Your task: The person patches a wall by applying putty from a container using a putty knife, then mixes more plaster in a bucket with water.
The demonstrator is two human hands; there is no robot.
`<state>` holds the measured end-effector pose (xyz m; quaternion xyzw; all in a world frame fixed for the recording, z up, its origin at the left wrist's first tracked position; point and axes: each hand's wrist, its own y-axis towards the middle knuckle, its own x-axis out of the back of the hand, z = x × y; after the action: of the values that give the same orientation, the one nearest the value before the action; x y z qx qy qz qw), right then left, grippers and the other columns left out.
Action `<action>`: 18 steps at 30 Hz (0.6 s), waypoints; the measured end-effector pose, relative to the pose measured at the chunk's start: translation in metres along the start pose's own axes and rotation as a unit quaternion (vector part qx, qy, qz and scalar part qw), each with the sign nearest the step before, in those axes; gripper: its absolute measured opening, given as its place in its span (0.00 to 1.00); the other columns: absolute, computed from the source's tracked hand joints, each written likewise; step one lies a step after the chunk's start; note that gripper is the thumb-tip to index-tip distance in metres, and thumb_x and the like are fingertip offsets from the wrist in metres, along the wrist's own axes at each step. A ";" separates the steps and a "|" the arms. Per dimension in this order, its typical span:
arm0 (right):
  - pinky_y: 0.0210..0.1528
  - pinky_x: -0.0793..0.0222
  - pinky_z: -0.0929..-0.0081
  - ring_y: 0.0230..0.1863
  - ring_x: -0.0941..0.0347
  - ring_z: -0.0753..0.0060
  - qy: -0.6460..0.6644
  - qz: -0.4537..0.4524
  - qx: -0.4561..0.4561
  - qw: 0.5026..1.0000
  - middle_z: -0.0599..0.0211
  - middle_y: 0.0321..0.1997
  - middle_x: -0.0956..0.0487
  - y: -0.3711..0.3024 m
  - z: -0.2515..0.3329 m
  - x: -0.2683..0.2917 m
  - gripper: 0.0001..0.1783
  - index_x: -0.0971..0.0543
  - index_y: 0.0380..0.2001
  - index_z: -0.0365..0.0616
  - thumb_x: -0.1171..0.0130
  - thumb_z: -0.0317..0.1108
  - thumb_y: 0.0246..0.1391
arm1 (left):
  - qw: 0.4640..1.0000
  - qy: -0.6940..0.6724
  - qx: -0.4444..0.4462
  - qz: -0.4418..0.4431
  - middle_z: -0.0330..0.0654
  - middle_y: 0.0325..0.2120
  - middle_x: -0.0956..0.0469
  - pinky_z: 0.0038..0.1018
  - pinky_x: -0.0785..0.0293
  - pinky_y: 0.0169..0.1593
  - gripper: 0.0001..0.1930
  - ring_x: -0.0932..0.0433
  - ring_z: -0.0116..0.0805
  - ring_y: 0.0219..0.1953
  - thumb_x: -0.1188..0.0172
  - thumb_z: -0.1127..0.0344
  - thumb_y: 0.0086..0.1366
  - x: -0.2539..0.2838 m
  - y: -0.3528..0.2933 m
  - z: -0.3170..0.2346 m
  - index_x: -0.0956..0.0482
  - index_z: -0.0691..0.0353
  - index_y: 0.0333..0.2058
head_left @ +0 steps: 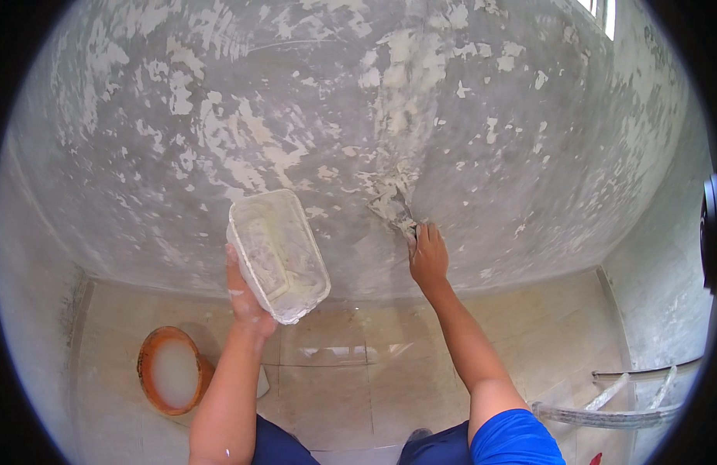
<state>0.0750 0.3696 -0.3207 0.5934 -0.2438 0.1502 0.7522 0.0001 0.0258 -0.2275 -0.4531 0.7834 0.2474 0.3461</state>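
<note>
Pale floor tiles [327, 380] run underfoot in a narrow room, bordered by a grey cement wall [219, 194] blotched with white filler patches. Nearest the camera, an orange bucket [171, 370] of milky liquid stands on the floor at lower left, just beside the person's left forearm, and a clear bent frame [606, 403] lies at lower right. Above these, the left hand [246, 298] is closed around the underside of a white rectangular tub [277, 254], holding it tilted, open side up, with pale filler smeared inside. To the right, at about the same height, the right hand [428, 256] is pressed up to the wall, its fingers [423, 232] curled shut around a small putty blade [401, 213] whose handle is mostly hidden in the grip. The blade's edge rests against the wall at the foot of a fresh, ragged streak of wet filler [391, 190] that continues upward as a long white band. Judging by this, the step in hand is spreading filler over a seam; the next move would seem to call for firm, even pressure on the blade and a reload from the tub, which sits apart from the right hand, to its left. Farther up, the wall's mottled patches reach a bright window corner [603, 12].
</note>
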 end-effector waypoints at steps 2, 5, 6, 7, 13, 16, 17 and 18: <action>0.46 0.28 0.50 0.45 0.26 0.42 -0.008 0.050 0.011 0.999 0.50 0.44 0.27 -0.010 -0.007 -0.002 0.16 0.26 0.47 0.39 0.38 0.39 0.66 | 1.000 -0.001 0.000 0.001 0.47 0.67 0.31 0.50 0.25 0.66 0.43 0.27 0.49 0.65 0.52 0.29 0.75 0.000 -0.001 -0.002 0.40 0.55 0.75; 0.45 0.29 0.50 0.46 0.26 0.41 -0.026 0.107 0.029 0.993 0.50 0.44 0.27 -0.033 -0.021 -0.009 0.17 0.26 0.47 0.39 0.37 0.40 0.65 | 1.000 -0.016 0.004 0.006 0.47 0.68 0.31 0.50 0.25 0.66 0.42 0.27 0.49 0.65 0.53 0.30 0.75 0.001 -0.002 -0.001 0.40 0.55 0.75; 0.45 0.29 0.50 0.46 0.26 0.41 -0.024 0.108 0.031 0.993 0.50 0.44 0.27 -0.031 -0.015 -0.007 0.17 0.26 0.47 0.39 0.37 0.40 0.65 | 1.000 -0.020 0.002 0.006 0.47 0.68 0.31 0.50 0.25 0.66 0.42 0.27 0.49 0.65 0.53 0.30 0.75 0.003 -0.002 -0.002 0.40 0.55 0.75; 0.45 0.28 0.51 0.45 0.26 0.38 0.011 0.084 0.040 0.996 0.47 0.44 0.26 -0.030 -0.010 -0.004 0.15 0.26 0.47 0.38 0.40 0.39 0.67 | 1.000 -0.020 0.000 0.004 0.47 0.68 0.31 0.50 0.25 0.66 0.42 0.27 0.49 0.65 0.53 0.30 0.75 0.005 -0.002 -0.003 0.40 0.55 0.75; 0.32 0.28 0.65 0.29 0.24 0.59 0.253 0.036 -0.119 0.959 0.60 0.32 0.23 0.029 0.037 0.026 0.14 0.26 0.45 0.40 0.48 0.41 0.76 | 1.000 -0.010 0.001 -0.025 0.49 0.67 0.32 0.50 0.26 0.66 0.41 0.28 0.49 0.66 0.54 0.31 0.77 0.004 0.005 0.003 0.40 0.56 0.75; 0.25 0.31 0.73 0.22 0.28 0.75 0.426 0.114 -0.278 0.854 0.69 0.28 0.25 0.059 0.054 0.051 0.16 0.26 0.44 0.42 0.49 0.45 0.78 | 0.999 -0.015 0.017 -0.023 0.49 0.67 0.31 0.50 0.25 0.66 0.41 0.27 0.49 0.65 0.54 0.31 0.77 0.008 0.012 0.011 0.40 0.57 0.75; 0.23 0.33 0.76 0.21 0.31 0.81 0.497 0.132 -0.328 0.792 0.73 0.27 0.27 0.060 0.059 0.051 0.17 0.25 0.43 0.43 0.49 0.47 0.78 | 1.000 -0.003 0.019 -0.023 0.49 0.67 0.31 0.49 0.25 0.65 0.42 0.27 0.49 0.65 0.54 0.31 0.76 0.011 0.013 0.011 0.40 0.57 0.74; 0.23 0.33 0.76 0.21 0.31 0.81 0.493 0.133 -0.330 0.794 0.73 0.27 0.27 0.055 0.051 0.046 0.17 0.25 0.43 0.43 0.49 0.47 0.78 | 1.000 0.002 0.025 -0.017 0.49 0.66 0.30 0.49 0.25 0.65 0.42 0.27 0.49 0.64 0.54 0.30 0.76 0.010 0.015 0.016 0.39 0.57 0.74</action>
<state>0.0757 0.3308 -0.2412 0.1167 0.0483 0.4313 0.8933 -0.0115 0.0387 -0.2444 -0.4584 0.7818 0.2212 0.3602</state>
